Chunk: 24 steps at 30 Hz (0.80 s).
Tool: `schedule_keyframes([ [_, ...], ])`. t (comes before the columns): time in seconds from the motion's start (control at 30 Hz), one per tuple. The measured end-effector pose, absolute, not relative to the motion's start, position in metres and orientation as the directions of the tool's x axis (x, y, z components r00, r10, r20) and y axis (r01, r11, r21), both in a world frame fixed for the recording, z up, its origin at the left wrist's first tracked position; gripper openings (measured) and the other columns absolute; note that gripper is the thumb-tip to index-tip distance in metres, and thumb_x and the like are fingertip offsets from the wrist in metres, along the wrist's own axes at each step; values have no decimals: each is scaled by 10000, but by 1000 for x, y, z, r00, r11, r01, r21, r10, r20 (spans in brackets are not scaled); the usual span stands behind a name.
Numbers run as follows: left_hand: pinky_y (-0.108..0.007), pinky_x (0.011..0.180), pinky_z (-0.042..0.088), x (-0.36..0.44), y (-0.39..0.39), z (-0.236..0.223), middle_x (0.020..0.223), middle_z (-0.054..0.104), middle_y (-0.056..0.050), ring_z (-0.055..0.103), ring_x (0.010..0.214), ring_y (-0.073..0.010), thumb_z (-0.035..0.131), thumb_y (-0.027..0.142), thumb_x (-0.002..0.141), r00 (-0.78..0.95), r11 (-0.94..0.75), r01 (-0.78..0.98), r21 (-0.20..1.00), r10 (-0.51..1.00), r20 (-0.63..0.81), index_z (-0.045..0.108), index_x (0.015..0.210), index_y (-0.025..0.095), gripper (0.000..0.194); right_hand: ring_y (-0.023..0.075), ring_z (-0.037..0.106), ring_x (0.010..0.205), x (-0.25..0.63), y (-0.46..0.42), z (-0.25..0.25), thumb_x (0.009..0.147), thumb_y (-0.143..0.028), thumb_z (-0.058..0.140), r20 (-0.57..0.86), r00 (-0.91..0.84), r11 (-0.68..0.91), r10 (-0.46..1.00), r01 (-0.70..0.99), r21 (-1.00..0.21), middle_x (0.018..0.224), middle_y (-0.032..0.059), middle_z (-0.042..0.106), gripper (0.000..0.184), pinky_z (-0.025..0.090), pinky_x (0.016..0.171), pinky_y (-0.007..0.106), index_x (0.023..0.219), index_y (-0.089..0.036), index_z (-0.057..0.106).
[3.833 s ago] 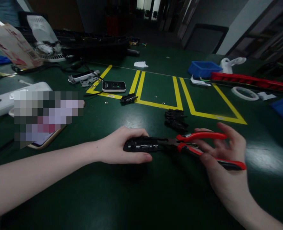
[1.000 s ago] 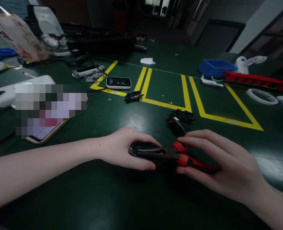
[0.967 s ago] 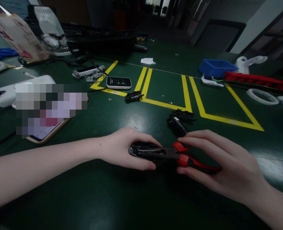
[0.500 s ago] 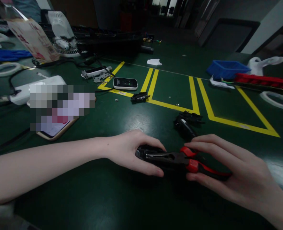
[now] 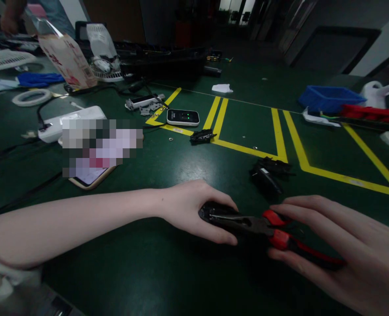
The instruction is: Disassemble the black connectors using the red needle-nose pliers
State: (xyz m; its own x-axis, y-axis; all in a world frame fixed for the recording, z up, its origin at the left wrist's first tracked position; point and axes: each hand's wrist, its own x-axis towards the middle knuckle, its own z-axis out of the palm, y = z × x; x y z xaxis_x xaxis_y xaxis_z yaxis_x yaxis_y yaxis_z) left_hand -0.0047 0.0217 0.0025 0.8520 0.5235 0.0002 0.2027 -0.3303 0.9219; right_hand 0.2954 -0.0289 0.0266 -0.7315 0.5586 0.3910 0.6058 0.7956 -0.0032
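My left hand (image 5: pixel 194 210) is closed around a small black part (image 5: pixel 205 211), its thumb and fingers on either side. Long-nose pliers (image 5: pixel 247 224) with red and black handles lie along that part, jaw tips pointing into my left hand. Whether the jaws grip the part I cannot tell; both are dark there. My right hand (image 5: pixel 333 245) is closed on the plier handles, fingers on the far side and thumb on the near side. Just beyond the pliers, a dark cylindrical piece (image 5: pixel 266 181) and black plastic parts (image 5: pixel 275 166) rest on the green table (image 5: pixel 142 267).
Left of my hands lie a partly blurred phone (image 5: pixel 94 177) and a white power strip (image 5: pixel 72 118) with cables. Further off are a small device with green lights (image 5: pixel 183 117), another black part (image 5: pixel 203 136), a bottle (image 5: pixel 67 61) and a blue bin (image 5: pixel 331 98). Yellow tape marks the table.
The view has swung slightly left, so everything sits further right in the picture. Both hands keep their hold. A co-worker's hand now shows at the upper left.
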Motion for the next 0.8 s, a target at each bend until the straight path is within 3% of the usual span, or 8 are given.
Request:
schedule_keyframes([
  [0.33, -223, 671, 526, -7, 24, 4, 903, 758, -35, 703, 773, -156, 866, 444, 883, 869, -261, 154, 953, 495, -5, 776, 1191, 119, 457, 274, 784, 783, 297, -21, 25, 1065, -578, 560, 402, -720, 802, 566, 595, -64, 1064, 116, 749, 396, 612, 553, 393, 1262, -249, 657],
  [0.63, -217, 677, 520, -7, 22, 4, 877, 732, -6, 671, 748, -132, 895, 329, 854, 854, -201, 82, 976, 520, 36, 757, 1166, 110, 405, 247, 763, 764, 292, -24, 35, 1043, -590, 610, 410, -633, 746, 656, 624, -231, 1061, 68, 748, 345, 587, 540, 355, 1244, -314, 656],
  [0.8, -216, 657, 516, -8, 23, 6, 887, 720, 1, 664, 740, -123, 861, 296, 889, 858, -140, 65, 988, 514, 16, 746, 1158, 123, 340, 259, 764, 774, 291, -25, 41, 1057, -605, 572, 415, -617, 730, 669, 651, -207, 1061, 67, 747, 339, 597, 556, 364, 1226, -320, 641],
])
